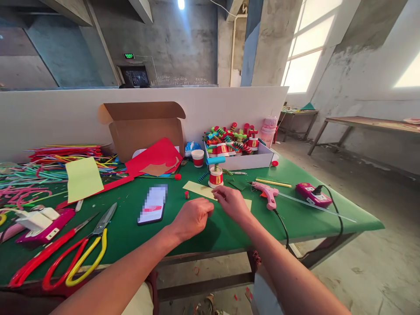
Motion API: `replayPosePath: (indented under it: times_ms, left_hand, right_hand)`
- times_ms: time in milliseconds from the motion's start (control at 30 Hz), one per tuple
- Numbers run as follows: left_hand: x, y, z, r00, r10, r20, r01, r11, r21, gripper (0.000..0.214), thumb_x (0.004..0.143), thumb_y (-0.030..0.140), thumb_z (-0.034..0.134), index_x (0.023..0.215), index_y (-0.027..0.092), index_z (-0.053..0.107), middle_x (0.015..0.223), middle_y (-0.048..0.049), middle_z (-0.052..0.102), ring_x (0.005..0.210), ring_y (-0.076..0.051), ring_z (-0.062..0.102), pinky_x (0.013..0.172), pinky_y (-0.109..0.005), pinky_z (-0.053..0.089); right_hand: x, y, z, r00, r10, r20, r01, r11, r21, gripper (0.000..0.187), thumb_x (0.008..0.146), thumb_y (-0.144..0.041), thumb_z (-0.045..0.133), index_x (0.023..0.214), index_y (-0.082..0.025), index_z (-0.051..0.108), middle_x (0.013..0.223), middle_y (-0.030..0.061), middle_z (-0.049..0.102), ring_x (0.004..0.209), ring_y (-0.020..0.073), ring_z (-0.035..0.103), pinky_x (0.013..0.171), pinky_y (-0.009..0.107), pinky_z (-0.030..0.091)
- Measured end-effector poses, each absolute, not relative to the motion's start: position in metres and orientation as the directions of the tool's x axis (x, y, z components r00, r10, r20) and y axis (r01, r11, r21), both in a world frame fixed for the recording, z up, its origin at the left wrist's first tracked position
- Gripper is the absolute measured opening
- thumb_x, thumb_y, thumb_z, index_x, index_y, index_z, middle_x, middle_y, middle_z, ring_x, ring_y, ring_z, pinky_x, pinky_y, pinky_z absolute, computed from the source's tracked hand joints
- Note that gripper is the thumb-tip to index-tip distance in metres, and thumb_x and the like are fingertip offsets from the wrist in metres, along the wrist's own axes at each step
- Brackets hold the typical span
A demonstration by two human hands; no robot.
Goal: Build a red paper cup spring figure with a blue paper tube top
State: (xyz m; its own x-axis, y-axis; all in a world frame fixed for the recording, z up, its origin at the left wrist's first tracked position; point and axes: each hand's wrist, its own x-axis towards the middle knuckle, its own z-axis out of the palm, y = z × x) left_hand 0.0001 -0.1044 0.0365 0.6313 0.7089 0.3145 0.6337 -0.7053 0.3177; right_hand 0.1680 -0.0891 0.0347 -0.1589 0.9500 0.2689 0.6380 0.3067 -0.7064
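Nearest: 2 scissors at left, one red-handled point(42, 258), one red-and-yellow point(104, 245) with blades crossed near their tips. 2 hands centre: left hand point(193, 217) curled into a loose fist, right hand point(231, 202) bent, thumb close to forefinger; can't tell if either holds anything. 1 phone point(152, 205) left of them. 2 magenta power strips, left one point(46, 232) with white plugs, right one point(313, 195) with a black plug. 1 clear glue stick point(311, 207) and 1 pink glue gun point(267, 194) right of the hands. 1 red coil point(187, 195) just left of 1 pale strip point(197, 189). 1 cup figure point(215, 178) stands upright just beyond the right hand, blue tube on top. 1 yellow stick point(273, 183) right of it. 1 yellow sheet point(85, 177) left. Far side: 1 cup point(197, 158), 1 open carton point(147, 131), 1 white box point(244, 162) heaped with figures, too crowded to count. Pipe cleaners point(65, 153) far left, uncountable. Surface: green tabletop point(295, 173). Room: white panel point(65, 113) behind, concrete floor point(361, 271), 2 tables far right, 1 green sign point(129, 56) on the far wall, 1 lamp point(181, 4) lit.
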Motion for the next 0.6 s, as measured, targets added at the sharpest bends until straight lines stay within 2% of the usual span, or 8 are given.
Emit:
replayPosePath:
  times_ms: [100, 200, 333, 433, 500, 600]
  left_hand:
    - [-0.002, -0.106, 0.036, 0.621, 0.725, 0.298, 0.642, -0.688, 0.339, 0.025, 0.071, -0.001, 0.042, 0.064, 0.020, 0.054, 0.065, -0.0015, 0.059, 0.065, -0.015, 0.055, 0.060, -0.025, 0.039]
    - [-0.005, -0.107, 0.037, 0.603, 0.742, 0.293, 0.656, -0.670, 0.348, 0.025, 0.071, 0.000, 0.042, 0.066, 0.020, 0.056, 0.067, -0.0015, 0.061, 0.067, -0.015, 0.056, 0.062, -0.026, 0.040]
    - [-0.027, -0.080, 0.046, 0.503, 0.794, 0.342, 0.732, -0.601, 0.321, 0.025, 0.071, 0.003, 0.044, 0.069, 0.021, 0.062, 0.074, -0.0021, 0.066, 0.075, -0.017, 0.060, 0.068, -0.026, 0.043]
    - [-0.064, -0.033, 0.057, 0.268, 0.902, 0.337, 0.889, -0.367, 0.275, 0.028, 0.074, 0.008, 0.044, 0.076, 0.022, 0.067, 0.086, -0.0031, 0.071, 0.081, -0.020, 0.063, 0.073, -0.028, 0.045]
    - [-0.093, 0.003, 0.060, 0.072, 0.968, 0.240, 0.966, -0.127, 0.223, 0.029, 0.074, 0.011, 0.046, 0.083, 0.024, 0.070, 0.093, -0.0031, 0.073, 0.090, -0.023, 0.065, 0.075, -0.028, 0.046]
    - [-0.130, 0.045, 0.055, -0.021, 0.983, 0.183, 0.983, -0.013, 0.183, 0.024, 0.075, 0.014, 0.050, 0.085, 0.020, 0.070, 0.098, -0.0097, 0.073, 0.096, -0.029, 0.065, 0.077, -0.032, 0.047]
  right_hand:
    - [0.167, -0.089, 0.036, -0.168, 0.945, 0.282, 0.666, 0.319, -0.675, 0.021, 0.088, -0.020, 0.051, 0.076, -0.019, 0.068, 0.078, 0.0034, 0.071, 0.073, 0.0156, 0.061, 0.070, 0.024, 0.042]
    - [0.164, -0.090, 0.037, -0.176, 0.936, 0.305, 0.665, 0.341, -0.664, 0.017, 0.085, -0.014, 0.052, 0.082, -0.019, 0.069, 0.084, 0.0033, 0.072, 0.077, 0.0152, 0.061, 0.070, 0.024, 0.041]
    - [0.160, -0.095, 0.039, -0.233, 0.946, 0.225, 0.689, 0.324, -0.648, 0.019, 0.086, -0.015, 0.052, 0.080, -0.019, 0.070, 0.074, 0.0009, 0.070, 0.066, 0.0138, 0.057, 0.063, 0.023, 0.037]
    - [0.159, -0.101, 0.041, -0.266, 0.939, 0.216, 0.689, 0.342, -0.639, 0.019, 0.087, -0.016, 0.052, 0.082, -0.018, 0.071, 0.078, 0.0015, 0.071, 0.069, 0.0142, 0.058, 0.065, 0.024, 0.038]
    - [0.158, -0.103, 0.042, -0.295, 0.930, 0.220, 0.680, 0.366, -0.636, 0.019, 0.088, -0.016, 0.052, 0.082, -0.018, 0.070, 0.081, 0.0027, 0.072, 0.073, 0.0149, 0.060, 0.068, 0.024, 0.039]
    - [0.156, -0.105, 0.041, -0.331, 0.917, 0.222, 0.663, 0.394, -0.637, 0.020, 0.088, -0.015, 0.051, 0.082, -0.017, 0.070, 0.082, 0.0033, 0.072, 0.075, 0.0155, 0.061, 0.069, 0.024, 0.040]
